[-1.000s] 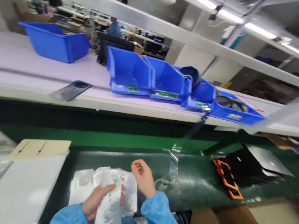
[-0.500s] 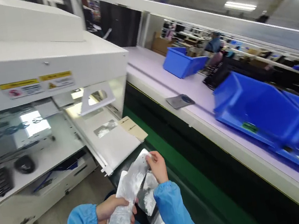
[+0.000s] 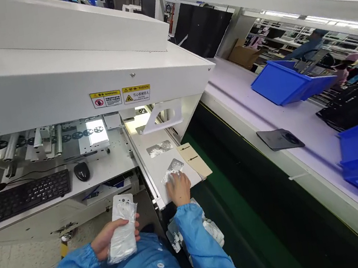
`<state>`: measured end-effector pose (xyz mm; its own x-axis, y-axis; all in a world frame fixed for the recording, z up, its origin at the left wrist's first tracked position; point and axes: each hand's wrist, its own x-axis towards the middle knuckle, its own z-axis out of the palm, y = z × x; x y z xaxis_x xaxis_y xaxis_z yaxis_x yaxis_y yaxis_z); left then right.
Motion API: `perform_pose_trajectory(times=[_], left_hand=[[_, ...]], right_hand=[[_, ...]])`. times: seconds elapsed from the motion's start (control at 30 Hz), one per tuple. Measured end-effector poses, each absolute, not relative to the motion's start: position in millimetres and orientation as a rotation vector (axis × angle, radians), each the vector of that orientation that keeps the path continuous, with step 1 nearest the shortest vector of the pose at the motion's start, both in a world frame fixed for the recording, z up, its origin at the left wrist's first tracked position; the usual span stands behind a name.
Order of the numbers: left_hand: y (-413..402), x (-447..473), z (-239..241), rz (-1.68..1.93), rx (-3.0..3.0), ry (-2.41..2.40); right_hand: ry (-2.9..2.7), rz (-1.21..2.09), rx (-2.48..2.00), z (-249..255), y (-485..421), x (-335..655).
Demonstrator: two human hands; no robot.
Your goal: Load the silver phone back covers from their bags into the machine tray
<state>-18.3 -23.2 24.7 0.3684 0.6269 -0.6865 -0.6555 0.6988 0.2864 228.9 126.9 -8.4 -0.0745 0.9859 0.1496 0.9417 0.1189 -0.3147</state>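
White machine housing (image 3: 80, 77) fills the view ahead of both hands, two yellow-topped warning labels (image 3: 121, 96) on its front; black keyboard (image 3: 26, 196) and mouse (image 3: 81, 172) lie on a ledge beyond the left hand, to its left; left hand (image 3: 105, 238) is closed around a white panel (image 3: 123, 225) with holes at its upper end, loose clear plastic about it, thumb across the front, fingers at the far edge; one panel or several, cannot tell; right hand (image 3: 179, 189) reaches down onto a pale flat bed (image 3: 153, 169), fingers partly bent, tips at the near end of a silvery piece (image 3: 176, 165); whether they pinch it or merely press, cannot tell; second silvery piece (image 3: 160, 148) lies on the same bed, just beyond the first, farther from the right hand; cream board (image 3: 194, 159) with two dark marks sits just right of that hand, along the bed's edge; more wrapped pieces (image 3: 213, 232) lie below the right hand, partly hidden by the blue sleeve (image 3: 196, 234); dark green surface (image 3: 232, 184) runs to the right of them; farther right of both hands, a pale shelf (image 3: 225, 81) bears a dark flat plate (image 3: 280, 139) and a blue bin (image 3: 288, 81).
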Motion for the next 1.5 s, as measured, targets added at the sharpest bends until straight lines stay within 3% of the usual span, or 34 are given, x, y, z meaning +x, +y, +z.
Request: perform_pose_trajectory(times=[0.93,1.17,1.27,1.4,1.5], left_hand=[[5,-13,10,0.711,0.012,0.778],[11,-13,10,0.674,0.074,0.793],[13,-8,17,0.650,0.130,0.815],[21,15,31,0.562,0.295,0.727],[27,36,37,0.423,0.388,0.688]], right_hand=[[-1.908,0.110,-2.013,-30,138,192],[-1.856,0.168,-1.997,-16,137,191],[-1.836,0.368,-1.775,4,124,192],[-1.752,1.119,-1.366,29,95,196],[-1.533,1.384,-1.328,31,76,217]])
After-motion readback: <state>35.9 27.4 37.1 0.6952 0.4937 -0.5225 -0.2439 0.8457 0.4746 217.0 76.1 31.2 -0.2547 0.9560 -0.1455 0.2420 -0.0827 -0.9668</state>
